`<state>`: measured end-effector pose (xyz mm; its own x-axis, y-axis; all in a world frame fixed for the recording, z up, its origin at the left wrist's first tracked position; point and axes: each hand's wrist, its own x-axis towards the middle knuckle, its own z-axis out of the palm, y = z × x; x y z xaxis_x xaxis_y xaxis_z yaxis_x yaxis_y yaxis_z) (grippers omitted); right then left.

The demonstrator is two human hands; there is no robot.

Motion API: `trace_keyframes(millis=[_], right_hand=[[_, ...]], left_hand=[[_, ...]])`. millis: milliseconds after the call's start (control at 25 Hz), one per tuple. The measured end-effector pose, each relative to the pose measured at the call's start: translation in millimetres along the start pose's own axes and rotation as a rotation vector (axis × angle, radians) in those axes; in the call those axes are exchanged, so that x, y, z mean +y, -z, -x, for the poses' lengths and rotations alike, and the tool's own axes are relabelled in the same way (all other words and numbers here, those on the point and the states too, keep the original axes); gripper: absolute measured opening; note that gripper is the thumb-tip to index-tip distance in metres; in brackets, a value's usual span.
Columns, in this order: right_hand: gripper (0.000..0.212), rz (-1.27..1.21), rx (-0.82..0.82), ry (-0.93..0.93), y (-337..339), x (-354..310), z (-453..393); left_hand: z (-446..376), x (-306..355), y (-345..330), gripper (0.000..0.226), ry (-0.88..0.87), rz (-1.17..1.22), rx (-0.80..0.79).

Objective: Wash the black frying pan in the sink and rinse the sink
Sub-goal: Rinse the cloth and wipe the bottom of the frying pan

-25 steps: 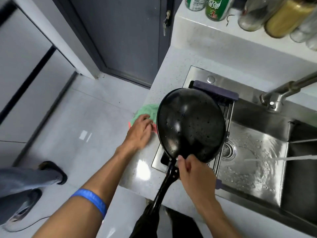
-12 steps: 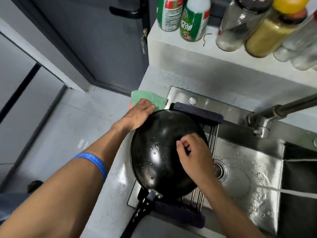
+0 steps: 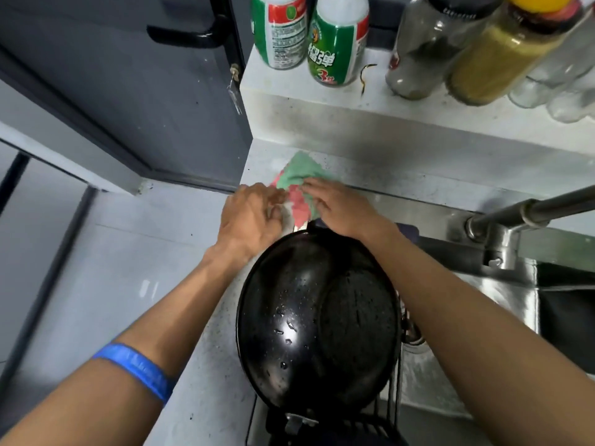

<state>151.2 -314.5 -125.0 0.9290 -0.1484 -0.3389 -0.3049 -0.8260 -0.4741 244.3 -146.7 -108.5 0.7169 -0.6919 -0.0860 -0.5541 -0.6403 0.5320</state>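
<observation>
Whereas half a second earlier the right hand (image 3: 344, 209) lay on the upturned base of the black frying pan (image 3: 318, 317) and only the left hand (image 3: 251, 214) reached the cloth (image 3: 297, 185), both hands now meet on that cloth at the far corner of the surface (image 3: 206, 365), beyond the pan's far rim. The right hand has left the pan, which no hand touches. The view has also shifted, so that the pan sits lower in the picture and its handle is cut off at the bottom edge. The left fingers (image 3: 273, 207) are curled around the near fold of the cloth, grasping it; the right fingers (image 3: 310, 185) lie fairly straight across its top, pressing it down. Counted items: two hands, one pan, one green and pink cloth, one blue wristband (image 3: 135, 368) on the left forearm, one tap (image 3: 502, 220), and on the raised ledge (image 3: 354, 101) two green-and-white bottles (image 3: 338, 37) and at least two jars, one dark (image 3: 425, 46) and one with yellowish contents (image 3: 502, 56), with clear glassware blurred at the right edge. The pan rests upside down on a rack at the left end of the sink (image 3: 515, 304), partly over the surface. Its underside is glossy black, beaded with water drops on the sloping wall, with a duller, rougher circular base.
</observation>
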Motion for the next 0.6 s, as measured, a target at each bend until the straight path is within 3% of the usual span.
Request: trace_keyframes(millis=[80, 160, 280, 400, 480, 600], right_hand=[[0.035, 0.251, 0.13, -0.087, 0, 6, 4], [0.029, 0.239, 0.184, -0.147, -3, 6, 6], [0.028, 0.222, 0.283, -0.346, -2, 20, 13], [0.04, 0.4, 0.333, -0.616, -2, 37, 25], [0.048, 0.309, 0.311, -0.54, -6, 39, 23], [0.066, -0.013, 0.251, -0.321, -12, 32, 4]], left_hand=[[-6, 16, -5, 0.021, -0.133, -0.073, -0.215], [-17, 32, -17, 0.021, -0.225, -0.141, -0.425], [-38, 43, -30, 0.015, -0.232, -0.168, -0.507], [-53, 45, -31, 0.046, -0.419, -0.324, -0.473], [-59, 48, -30, 0.053, -0.51, -0.434, -0.471], [-60, 46, -29, 0.049, -0.565, -0.487, -0.507]])
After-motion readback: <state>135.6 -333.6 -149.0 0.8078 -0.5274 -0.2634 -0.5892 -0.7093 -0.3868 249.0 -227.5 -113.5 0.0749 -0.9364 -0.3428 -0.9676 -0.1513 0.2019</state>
